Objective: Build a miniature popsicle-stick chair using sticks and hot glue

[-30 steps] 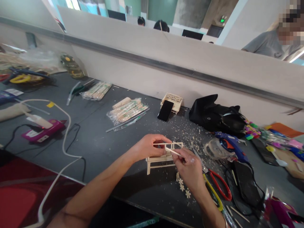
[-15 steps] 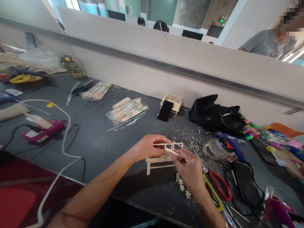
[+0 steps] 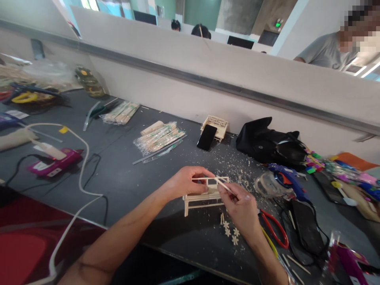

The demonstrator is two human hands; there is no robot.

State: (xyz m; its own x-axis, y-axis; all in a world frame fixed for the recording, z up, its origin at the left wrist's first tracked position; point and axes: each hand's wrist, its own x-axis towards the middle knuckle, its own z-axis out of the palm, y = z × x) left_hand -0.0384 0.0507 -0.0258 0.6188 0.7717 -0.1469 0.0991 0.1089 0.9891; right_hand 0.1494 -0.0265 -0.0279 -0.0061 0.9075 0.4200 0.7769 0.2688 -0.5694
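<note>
A small model bench (image 3: 204, 204) built of pale wooden sticks stands on the dark table in front of me. My left hand (image 3: 190, 183) is closed around its back frame at the left, fingers over the top rail and thumb below. Between the fingers of my right hand (image 3: 239, 204) is a thin wooden stick (image 3: 225, 186), slanting up to the left with its tip at the bench's top rail. Whether the tip touches the rail I cannot tell. Several small wooden flower shapes (image 3: 235, 240) lie beside my right wrist.
Red-and-yellow-handled scissors (image 3: 277, 229) lie partly under my right forearm. A blue glue gun (image 3: 289, 180) rests by a clear round container (image 3: 265, 185). Farther back are a phone (image 3: 207, 137), a second wooden model (image 3: 220, 126), bagged sticks (image 3: 162, 138) and a black bag (image 3: 267, 140).
My right hand has moved slightly right, and the stick's tip has shifted up and right along the bench's back. My left hand keeps its hold.
</note>
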